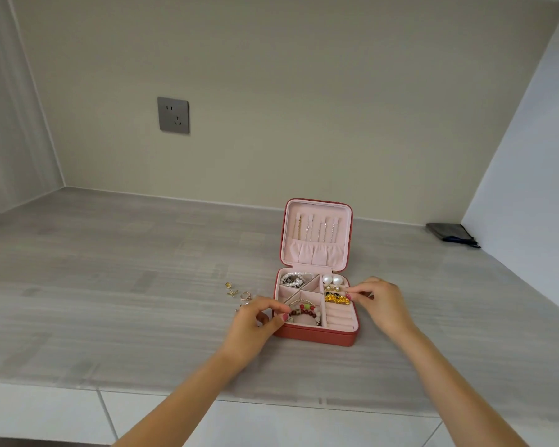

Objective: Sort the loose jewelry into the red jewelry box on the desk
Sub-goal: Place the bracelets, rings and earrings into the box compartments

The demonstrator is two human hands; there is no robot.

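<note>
Grey, wood-grained desk (110, 285) fills a plain beige alcove, with a grey wall socket (173, 115) on the back wall and a dark pouch (450, 233) in the far right corner. Near the desk's middle stands the red jewelry box (317, 337), square with rounded corners, lined in pale pink velvet, its lid (317, 233) upright and hung with thin chains (317, 229) above a gathered pocket. In the tray, a pearl strand (292, 279) fills the far left compartment, a beaded bracelet (304, 312) the near left one; two large pearl studs (332, 280), smaller earrings (332, 288) and a gold piece (336, 299) sit along the right side, above bare ring rolls. Loose gold rings (239, 293) lie on the desk just left of the box. The left hand (259, 321), fingers curled, touches the box's left edge by the bracelet; whether it holds anything is unclear. The right hand (380, 301) pinches at the gold piece with thumb and forefinger.
</note>
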